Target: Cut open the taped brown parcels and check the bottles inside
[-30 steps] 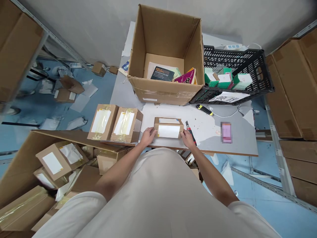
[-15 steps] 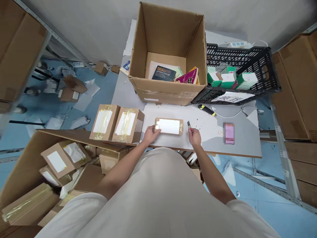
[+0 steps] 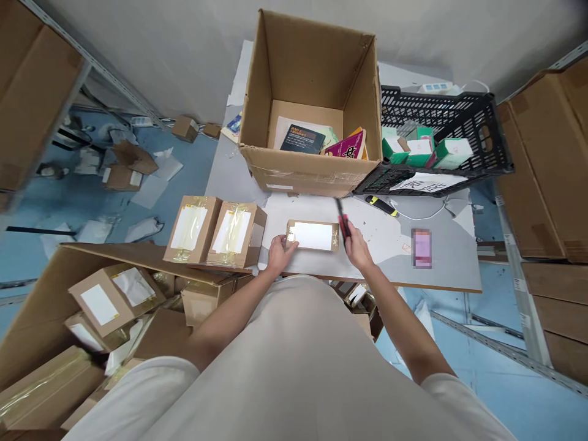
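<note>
A small cardboard box (image 3: 313,236) with a white label lies on the table close to its front edge. My left hand (image 3: 280,252) grips its left end, the thumb on top near the label. In my right hand (image 3: 358,246) is a red and black utility knife (image 3: 343,224), its dark front end pointing away from me and blurred by motion. The knife is just off the right end of the box. Two taped, labelled cardboard boxes (image 3: 235,235) stand to the left of my left hand.
Behind the work spot stands a large open carton (image 3: 312,171) with books inside. A black plastic crate (image 3: 448,98) holds green and white boxes. A yellow-black cutter (image 3: 382,206) and a blurred-out pink item (image 3: 421,248) lie rightward. A big carton (image 3: 114,252) of parcels stands at lower left.
My right hand has moved slightly left with the utility knife, which is now longer in view and nearer the small box. My left hand stays on the box.
</note>
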Tool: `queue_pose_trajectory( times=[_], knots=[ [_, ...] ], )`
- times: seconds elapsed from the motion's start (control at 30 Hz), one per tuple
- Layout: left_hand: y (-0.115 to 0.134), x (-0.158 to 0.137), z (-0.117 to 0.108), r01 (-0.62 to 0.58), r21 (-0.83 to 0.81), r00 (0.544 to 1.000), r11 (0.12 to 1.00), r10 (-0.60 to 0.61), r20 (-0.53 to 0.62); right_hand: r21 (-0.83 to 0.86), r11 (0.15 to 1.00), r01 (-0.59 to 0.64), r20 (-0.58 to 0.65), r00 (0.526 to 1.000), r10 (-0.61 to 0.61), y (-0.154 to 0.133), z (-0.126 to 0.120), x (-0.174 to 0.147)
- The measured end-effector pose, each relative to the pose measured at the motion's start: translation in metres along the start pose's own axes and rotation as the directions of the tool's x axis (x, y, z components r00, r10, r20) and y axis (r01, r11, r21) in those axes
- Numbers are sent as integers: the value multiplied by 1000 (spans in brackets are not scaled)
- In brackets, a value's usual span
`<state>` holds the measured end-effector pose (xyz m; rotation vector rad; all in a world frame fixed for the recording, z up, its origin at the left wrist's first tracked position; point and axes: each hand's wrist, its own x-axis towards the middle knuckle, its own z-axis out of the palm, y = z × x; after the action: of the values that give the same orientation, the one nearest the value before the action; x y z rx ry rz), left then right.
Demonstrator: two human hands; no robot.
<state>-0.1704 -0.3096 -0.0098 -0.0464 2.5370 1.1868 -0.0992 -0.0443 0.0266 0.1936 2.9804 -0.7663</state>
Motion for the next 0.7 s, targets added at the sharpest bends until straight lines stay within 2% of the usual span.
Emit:
queue_pose_trajectory(
  times=[0.03, 0.1, 0.2, 0.33, 0.53, 0.7],
  knots=[
    [-1, 0, 1, -2, -10, 1000, 1000, 2, -3, -46, 992, 113, 89, 990, -109, -12, -6, 7],
    [-3, 0, 2, -10, -28, 1000, 1000, 10, -10, -153, 934, 323, 283, 920, -272, -33, -15, 21],
    [-6, 0, 3, -16, -58, 1000, 998, 15, -5, -291, 808, 512, 475, 811, -342, -55, -22, 35],
    [-6, -2, 4, -18, -85, 1000, 996, 17, -11, -379, 724, 576, 544, 772, -329, -62, -26, 40],
    [-4, -1, 4, -21, -113, 999, 993, 18, -27, -438, 670, 600, 541, 771, -337, -69, -28, 41],
    [-7, -1, 5, -15, -131, 1000, 991, 12, -23, -422, 640, 643, 578, 734, -356, -73, -31, 52]
  ],
)
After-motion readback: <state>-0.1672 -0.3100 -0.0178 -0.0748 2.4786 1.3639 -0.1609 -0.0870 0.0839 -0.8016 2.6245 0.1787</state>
